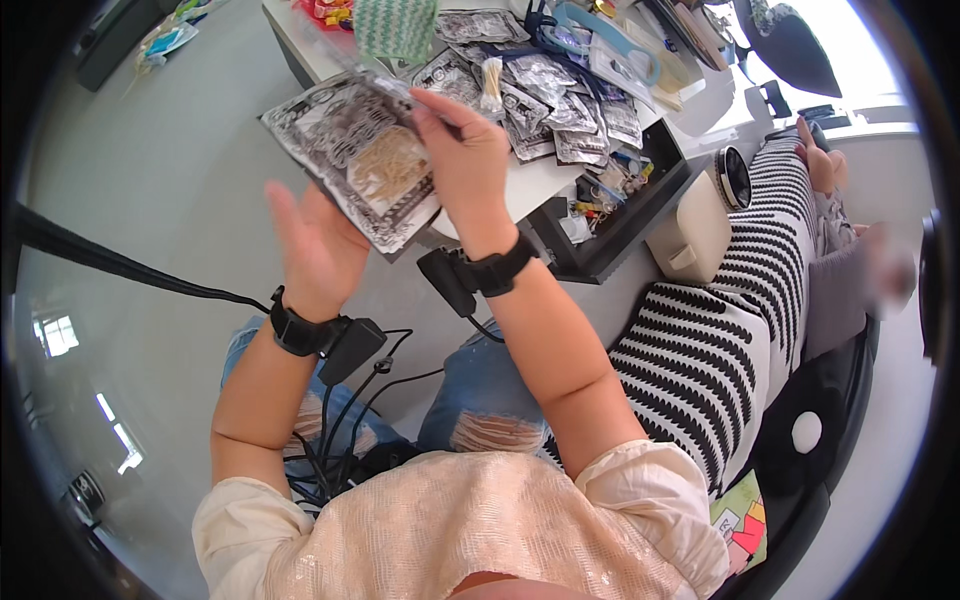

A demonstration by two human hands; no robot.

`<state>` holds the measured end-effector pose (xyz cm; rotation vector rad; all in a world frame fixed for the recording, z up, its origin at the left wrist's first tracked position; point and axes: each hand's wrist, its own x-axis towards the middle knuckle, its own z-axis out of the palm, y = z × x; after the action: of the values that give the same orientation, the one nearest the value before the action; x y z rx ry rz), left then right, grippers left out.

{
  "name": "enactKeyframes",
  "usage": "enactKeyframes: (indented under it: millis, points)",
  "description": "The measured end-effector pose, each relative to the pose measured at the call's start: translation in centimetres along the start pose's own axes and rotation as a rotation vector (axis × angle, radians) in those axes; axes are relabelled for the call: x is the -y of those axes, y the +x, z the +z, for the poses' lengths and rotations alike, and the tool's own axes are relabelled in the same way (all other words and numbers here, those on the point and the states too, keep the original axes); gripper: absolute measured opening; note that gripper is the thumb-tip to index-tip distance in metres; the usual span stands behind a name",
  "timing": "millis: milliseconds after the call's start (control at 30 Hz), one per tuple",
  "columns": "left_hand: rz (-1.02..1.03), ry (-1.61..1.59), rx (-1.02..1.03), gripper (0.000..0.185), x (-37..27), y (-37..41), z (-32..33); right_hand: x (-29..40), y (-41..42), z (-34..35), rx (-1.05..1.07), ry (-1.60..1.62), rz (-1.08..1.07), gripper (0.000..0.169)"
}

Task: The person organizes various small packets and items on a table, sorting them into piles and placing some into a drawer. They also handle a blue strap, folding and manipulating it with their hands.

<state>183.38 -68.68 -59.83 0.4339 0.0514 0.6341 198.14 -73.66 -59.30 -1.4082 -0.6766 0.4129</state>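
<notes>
My right hand (466,154) pinches the upper right edge of a flat printed pouch (304,124) between thumb and fingers. The pouch is tilted over the table's near edge, with dark ornamental printing and a window-like patch showing thin tan strands. Whether those strands are contents or print, I cannot tell. A blurred clear plastic strip runs along its top edge. My left hand (319,244) is spread at the lower left of the pouch, thumb apart, fingers partly hidden behind it. Both wrists wear black straps with cabled modules. Beyond lies a pile of similar pouches (581,142) on the white table (544,180).
A bundle of cotton swabs (491,79) and a green-white knitted cloth (395,30) lie on the table. An open drawer (592,259) of small items juts out, beside a beige bin (690,232). To the right, a person reclines on a striped sofa (694,360). Cables (352,420) cross my lap.
</notes>
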Motion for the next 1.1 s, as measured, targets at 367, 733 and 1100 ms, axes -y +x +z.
enactKeyframes:
  millis: [367, 733, 1100]
  points:
    - [0.102, 0.239, -0.362, 0.041, -1.2, 2.2, -1.6, 1.7, -1.7, 0.0, 0.065, -0.892, -0.815, 0.036]
    - [0.132, 0.484, -0.439, 0.048, -2.5, 2.4, -1.8, 0.7, -5.9, 3.7, 0.364, -1.141, -0.619, 0.041]
    - [-0.039, 0.483, -0.448, 0.047, -2.0, 2.3, -4.9, -0.9, 0.4, -0.5, 0.417, -0.057, 0.355, 0.038]
